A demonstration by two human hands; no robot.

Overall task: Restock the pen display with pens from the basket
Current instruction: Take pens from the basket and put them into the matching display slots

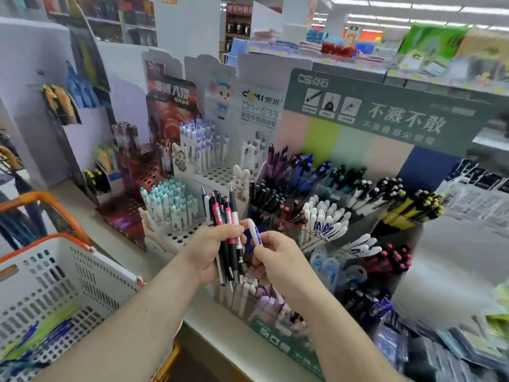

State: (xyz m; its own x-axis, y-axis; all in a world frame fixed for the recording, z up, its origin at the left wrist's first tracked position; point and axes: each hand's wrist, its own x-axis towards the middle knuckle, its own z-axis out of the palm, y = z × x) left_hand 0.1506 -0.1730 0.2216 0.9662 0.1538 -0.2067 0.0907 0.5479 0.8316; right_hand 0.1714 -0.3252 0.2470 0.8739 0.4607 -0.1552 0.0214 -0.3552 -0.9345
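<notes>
My left hand [210,249] grips a bundle of pens [224,213], black, pink and white, held upright in front of the display. Just to its right, my right hand [275,257] pinches a single white and blue pen [254,232]. Both hands hover over the tiered green pen display [385,111], whose clear compartments hold black, blue, white, yellow and pink pens. Matching white and blue pens [326,221] fill a compartment right behind my right hand. The white basket [104,271] with orange handles stands at the lower left, with several blue pens [41,337] lying in it.
Two perforated white pen stands [190,227] with mint and purple pens rise behind my left hand. A red cardboard display [170,111] stands further left. Packaged stationery [473,194] lies at the right. The counter edge [225,323] runs under my forearms.
</notes>
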